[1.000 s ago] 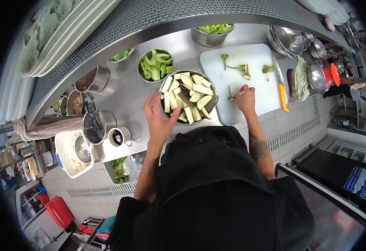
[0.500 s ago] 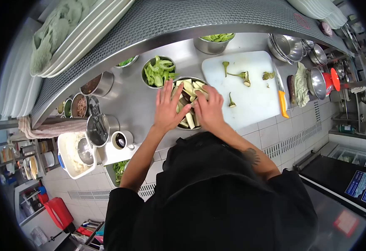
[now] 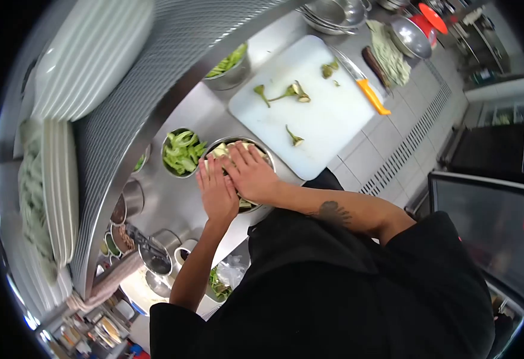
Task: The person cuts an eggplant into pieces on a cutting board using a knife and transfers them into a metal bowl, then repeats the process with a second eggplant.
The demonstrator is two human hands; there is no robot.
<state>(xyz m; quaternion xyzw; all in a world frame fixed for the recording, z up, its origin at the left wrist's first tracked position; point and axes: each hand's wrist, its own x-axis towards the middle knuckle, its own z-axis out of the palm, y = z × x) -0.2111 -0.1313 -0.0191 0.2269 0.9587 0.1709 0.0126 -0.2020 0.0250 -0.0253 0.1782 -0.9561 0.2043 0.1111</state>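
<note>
My left hand [image 3: 218, 194] lies flat with its fingers stretched out over a round metal bowl [image 3: 266, 151] of cut eggplant pieces [image 3: 219, 151]. Beside it, partly overlapping its fingertips, my right hand [image 3: 253, 175] presses down on the same pieces with its palm flat. Both hands are open and hide most of the bowl's contents. Sliced green peppers [image 3: 182, 151] fill a smaller bowl just to the left. On the white cutting board [image 3: 327, 122] lie several eggplant stem ends [image 3: 299, 91], and a knife with an orange handle [image 3: 371, 96] rests along its far right edge.
A whole dark eggplant [image 3: 374, 66] and a light green cloth [image 3: 389, 54] lie beyond the knife. A perforated metal shelf [image 3: 148, 72] with stacked white plates [image 3: 97, 54] overhangs the counter. Metal pots and a white mug [image 3: 185, 250] stand at the lower left.
My hands have gone from apart with bent fingers to flat and close together on the eggplant. The whole view has rotated as my head tilted.
</note>
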